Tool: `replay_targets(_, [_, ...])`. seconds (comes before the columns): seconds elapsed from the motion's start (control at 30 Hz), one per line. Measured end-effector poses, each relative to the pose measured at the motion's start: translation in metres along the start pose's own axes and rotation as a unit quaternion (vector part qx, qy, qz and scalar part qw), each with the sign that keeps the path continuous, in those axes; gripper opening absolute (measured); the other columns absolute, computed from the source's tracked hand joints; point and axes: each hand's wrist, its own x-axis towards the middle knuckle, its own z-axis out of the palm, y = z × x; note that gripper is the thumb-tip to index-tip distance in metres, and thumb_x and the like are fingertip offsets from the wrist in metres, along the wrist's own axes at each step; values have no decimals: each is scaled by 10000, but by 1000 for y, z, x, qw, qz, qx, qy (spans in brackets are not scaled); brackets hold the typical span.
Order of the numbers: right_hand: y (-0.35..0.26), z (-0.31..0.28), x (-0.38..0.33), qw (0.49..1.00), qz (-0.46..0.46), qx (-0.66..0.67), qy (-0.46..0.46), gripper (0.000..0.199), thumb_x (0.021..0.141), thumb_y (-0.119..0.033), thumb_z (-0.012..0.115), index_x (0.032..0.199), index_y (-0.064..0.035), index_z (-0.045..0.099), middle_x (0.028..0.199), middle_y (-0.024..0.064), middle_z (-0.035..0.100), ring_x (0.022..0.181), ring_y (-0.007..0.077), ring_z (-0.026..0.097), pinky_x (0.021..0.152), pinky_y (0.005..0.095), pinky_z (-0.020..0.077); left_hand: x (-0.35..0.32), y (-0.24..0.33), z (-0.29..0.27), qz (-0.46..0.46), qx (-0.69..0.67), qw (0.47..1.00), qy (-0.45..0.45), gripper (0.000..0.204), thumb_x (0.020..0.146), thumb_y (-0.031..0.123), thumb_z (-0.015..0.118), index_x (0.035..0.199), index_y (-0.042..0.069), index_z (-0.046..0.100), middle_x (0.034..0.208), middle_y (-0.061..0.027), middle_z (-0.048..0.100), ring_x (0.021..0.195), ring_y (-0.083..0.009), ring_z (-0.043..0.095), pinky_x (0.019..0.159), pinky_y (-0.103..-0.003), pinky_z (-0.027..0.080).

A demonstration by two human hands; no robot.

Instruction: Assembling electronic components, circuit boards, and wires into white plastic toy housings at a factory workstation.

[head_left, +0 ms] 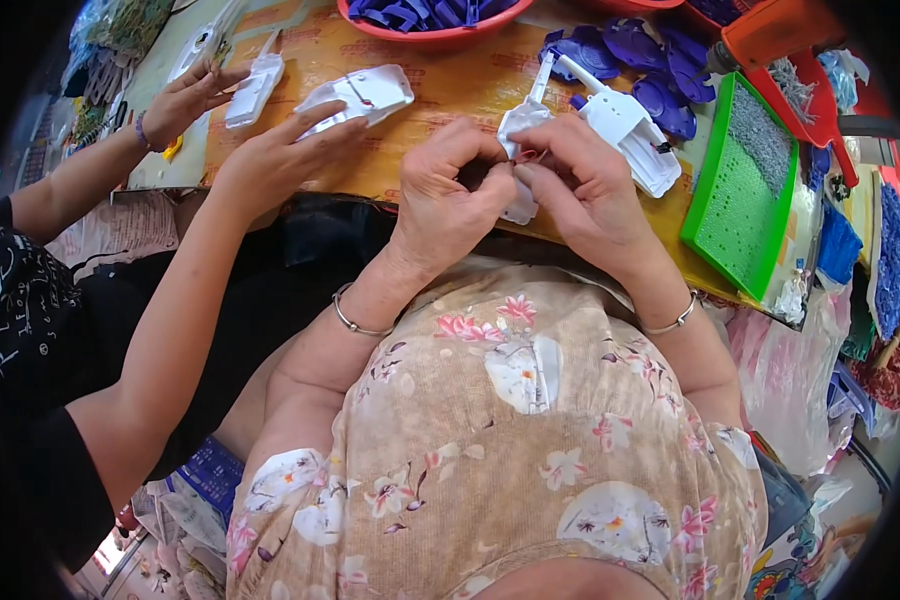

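Note:
My left hand (455, 190) and my right hand (588, 190) meet at the table's near edge, thumbs and fingers pinched together. Between and beneath them is a white plastic shell part (525, 120) with a narrow stem pointing away from me; its lower end shows below my fingers. A thin red strand, like a wire, peeks out at the fingertips, but what each hand pinches is mostly hidden. Just right of my right hand lies another white plastic shell (625, 135) with a long stem and a small black piece at its edge.
At left, a co-worker's hands (260, 160) are by white shells (375, 92) on the orange-brown tabletop (450, 85). Purple plastic parts (660, 75) pile at the back right, below a red basin (440, 30) of purple pieces. A green tray (740, 220) holds small metallic bits; a red scoop (810, 110) adjoins it.

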Motion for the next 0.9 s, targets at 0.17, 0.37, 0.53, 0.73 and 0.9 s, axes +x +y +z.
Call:
replay_targets(0.17, [-2,4,-4,982,134,132,-7,86,879,-10,551,959,1,582,810,27,592,668,84,516,596,200,406,0,0,1,-4,-25,1000,1,38,703,-37,599,733,-22,581,692,-55,532,612,-118,489,546,-246,389])
replay_targets(0.37, [-1,8,-4,916,203,339,74,84,887,-25,558,968,-26,576,818,56,611,651,87,526,545,198,395,-1,0,3,-9,-16,1000,0,45,714,-39,596,753,-16,592,699,-49,536,625,-111,498,551,-237,394])
replay_targets(0.53, [0,1,1,869,180,457,55,114,880,-25,573,994,-24,576,845,73,618,619,105,528,521,208,399,0,-5,1,-30,-60,998,2,44,727,-36,599,767,-16,594,714,-38,541,636,-92,504,560,-225,405])
replay_targets(0.73, [0,-4,4,910,162,380,26,155,837,24,615,985,-9,586,849,89,649,636,125,569,549,222,444,-4,1,0,-84,-46,995,-6,139,769,0,630,897,-25,581,787,-44,566,677,-83,536,593,-223,445])
replay_targets(0.9, [-5,-4,8,939,122,320,13,148,831,18,639,976,14,614,847,46,655,758,94,623,655,218,507,-6,14,3,-180,-75,978,-72,255,797,26,630,1032,-24,542,816,-49,579,736,-78,556,631,-235,472])
